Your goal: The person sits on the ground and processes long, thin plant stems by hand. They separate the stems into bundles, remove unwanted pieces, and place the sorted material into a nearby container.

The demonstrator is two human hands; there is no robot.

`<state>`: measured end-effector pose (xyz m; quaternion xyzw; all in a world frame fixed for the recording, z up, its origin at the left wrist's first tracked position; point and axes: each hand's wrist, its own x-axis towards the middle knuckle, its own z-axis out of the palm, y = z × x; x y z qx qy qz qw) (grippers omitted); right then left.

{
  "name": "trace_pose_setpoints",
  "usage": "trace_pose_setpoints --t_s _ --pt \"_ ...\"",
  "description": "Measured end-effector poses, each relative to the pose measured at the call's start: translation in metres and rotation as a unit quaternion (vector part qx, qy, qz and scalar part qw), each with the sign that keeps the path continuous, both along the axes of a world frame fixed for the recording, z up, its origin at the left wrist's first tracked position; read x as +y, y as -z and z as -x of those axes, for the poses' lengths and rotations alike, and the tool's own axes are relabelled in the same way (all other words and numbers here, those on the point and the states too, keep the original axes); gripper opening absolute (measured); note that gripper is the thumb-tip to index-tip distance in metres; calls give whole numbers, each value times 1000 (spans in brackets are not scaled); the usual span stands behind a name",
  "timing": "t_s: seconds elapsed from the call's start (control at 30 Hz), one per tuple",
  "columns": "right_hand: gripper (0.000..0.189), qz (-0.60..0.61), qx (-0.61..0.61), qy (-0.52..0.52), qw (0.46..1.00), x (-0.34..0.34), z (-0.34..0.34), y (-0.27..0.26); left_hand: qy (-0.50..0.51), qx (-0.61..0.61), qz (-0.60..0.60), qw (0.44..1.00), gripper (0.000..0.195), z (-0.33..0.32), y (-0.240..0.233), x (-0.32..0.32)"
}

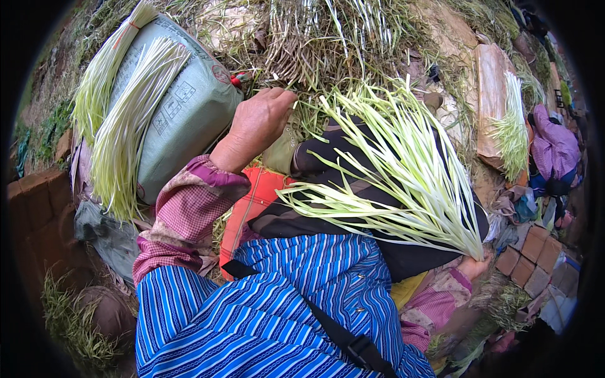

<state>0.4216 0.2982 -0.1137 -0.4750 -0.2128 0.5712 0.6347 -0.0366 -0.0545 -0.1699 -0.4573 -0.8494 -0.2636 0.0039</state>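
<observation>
My right hand [472, 268] grips the gathered white ends of a loose bunch of long pale green leaf stalks [416, 179]. The leaves fan out across my dark trousers, their tips pointing up and left. My left hand [264, 118] is raised beside the wrapped green-grey bale, back of the hand towards me, fingers curled. A small pale bit shows at its fingertips; whether it is held cannot be told. On the bale [189, 127] lie a tied bunch of similar stalks [111, 71] and another bunch [137, 127] beside it.
Untrimmed stalks with brownish ends [293, 52] lie in a heap ahead among leaf litter. At right, another bunch [513, 127] rests on a brown block [491, 94], near a person in a purple checked top [555, 141]. Bricks [529, 255] lie at lower right.
</observation>
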Motion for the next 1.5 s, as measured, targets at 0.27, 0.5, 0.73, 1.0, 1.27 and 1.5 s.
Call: trace_pose_setpoints --t_s 0.27,0.5,0.73,1.0,1.27,1.5 --pt "25 -27 -2 -9 1000 -2 2 -1 115 -129 -132 976 25 -65 -15 0" --pt "26 -27 12 -7 1000 -3 5 -2 207 -202 -144 946 20 -75 8 19" --pt "31 -33 -15 -24 999 -11 15 -6 10 -534 -173 827 14 -90 39 23" --pt "32 -3 -32 -12 999 -8 13 -6 -111 -452 3 885 16 -9 70 -48" --pt "29 -18 -60 -54 997 -4 -3 -6 -66 -198 -30 977 18 -2 38 -37" --pt "29 -3 -89 -27 996 16 -27 6 154 -323 -141 923 35 -55 -9 -54"
